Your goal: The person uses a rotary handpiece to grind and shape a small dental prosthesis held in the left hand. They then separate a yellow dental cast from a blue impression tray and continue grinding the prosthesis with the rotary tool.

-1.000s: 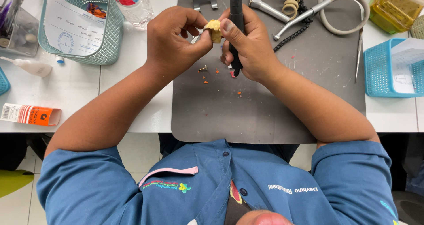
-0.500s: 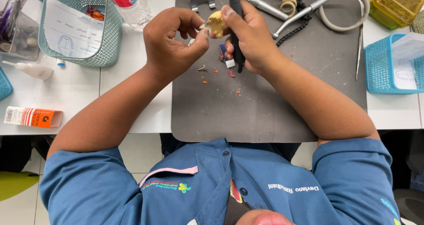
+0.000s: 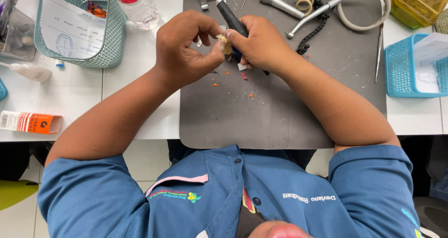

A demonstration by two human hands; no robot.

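Head view: a small pale yellow lump (image 3: 226, 45), seemingly a moulded piece, is pinched between the thumb and fingers of the left hand (image 3: 184, 49) above the dark grey rubber mat (image 3: 280, 112) on the white surface (image 3: 135, 98). A slim black pen-shaped rotary handpiece (image 3: 229, 17) is gripped by the closed fingers of the right hand (image 3: 261, 44), its working end pressed against the lump. Orange and pink crumbs (image 3: 233, 77) are scattered on the mat beneath. The lump is judged light, stiff and brittle, best held by its thicker sides, clear of the area being trimmed. Most of the lump is hidden by both hands, so its shape cannot be made out; the tool's working tip is covered too.
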